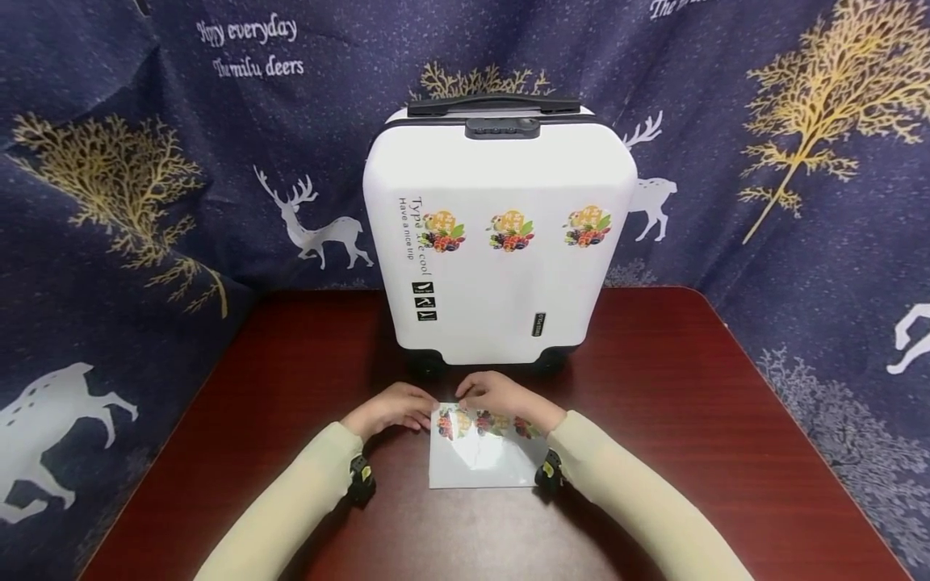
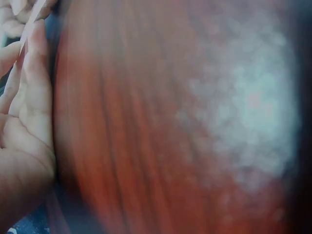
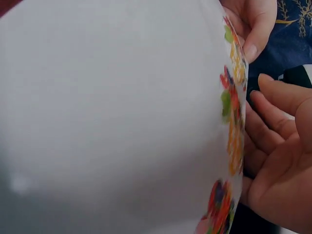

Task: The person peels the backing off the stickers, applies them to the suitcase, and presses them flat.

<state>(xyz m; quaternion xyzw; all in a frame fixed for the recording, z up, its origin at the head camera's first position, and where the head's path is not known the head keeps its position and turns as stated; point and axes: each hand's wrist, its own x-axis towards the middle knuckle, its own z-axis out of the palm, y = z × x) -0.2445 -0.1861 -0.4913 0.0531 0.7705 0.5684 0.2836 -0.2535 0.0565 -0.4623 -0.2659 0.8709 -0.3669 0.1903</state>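
A white sticker sheet [image 1: 454,466] with colourful fruit stickers along its far edge lies before me, raised off the table at that edge. My left hand [image 1: 395,407] pinches its far left corner between thumb and fingers; the left wrist view shows the sheet edge-on in that hand [image 2: 29,97]. At the far edge, just right of that corner, my right hand [image 1: 501,399] bends over the stickers. In the right wrist view the right hand [image 3: 280,141] has its thumb apart from the sheet, fingers loosely bent beside the printed edge; some fingertips are hidden.
A white suitcase [image 1: 501,290] with a black handle stands upright right behind the hands. Three fruit stickers [image 1: 511,231] sit in a row across its front, beside printed lettering. Underneath is a dark red table [image 1: 654,387]. A blue patterned cloth [image 1: 320,129] hangs behind and along both sides.
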